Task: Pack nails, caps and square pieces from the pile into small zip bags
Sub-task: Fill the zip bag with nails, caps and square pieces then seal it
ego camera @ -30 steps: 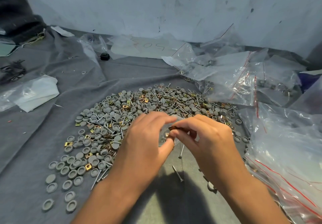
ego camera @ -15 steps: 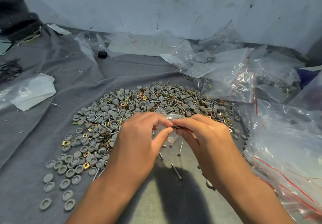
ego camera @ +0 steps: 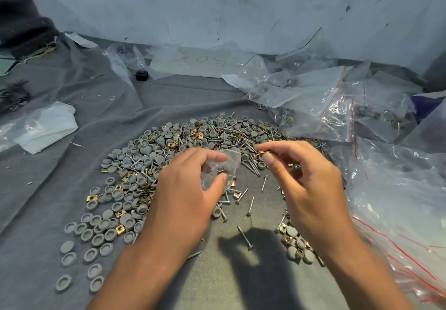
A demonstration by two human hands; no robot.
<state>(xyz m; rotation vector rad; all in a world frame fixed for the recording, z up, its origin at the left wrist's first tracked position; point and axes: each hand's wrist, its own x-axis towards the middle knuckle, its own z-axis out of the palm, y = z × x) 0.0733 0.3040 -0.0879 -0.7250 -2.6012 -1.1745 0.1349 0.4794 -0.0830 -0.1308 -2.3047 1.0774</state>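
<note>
Currently left hand (ego camera: 185,189) pinches small zip bag (ego camera: 223,167) over the pile (ego camera: 183,145); right hand (ego camera: 301,177) pinches a brass square piece (ego camera: 263,153) just beside it. Keep bag mouth spread, drop piece straight in.

grey caps (ego camera: 125,221), brass square pieces (ego camera: 120,229), grey cloth (ego camera: 36,189)

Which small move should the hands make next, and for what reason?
Probably the right hand should bring its pinched square piece to the small zip bag that the left hand holds and drop it in. The two are apart now, and one square piece seems to lie inside already.
</note>
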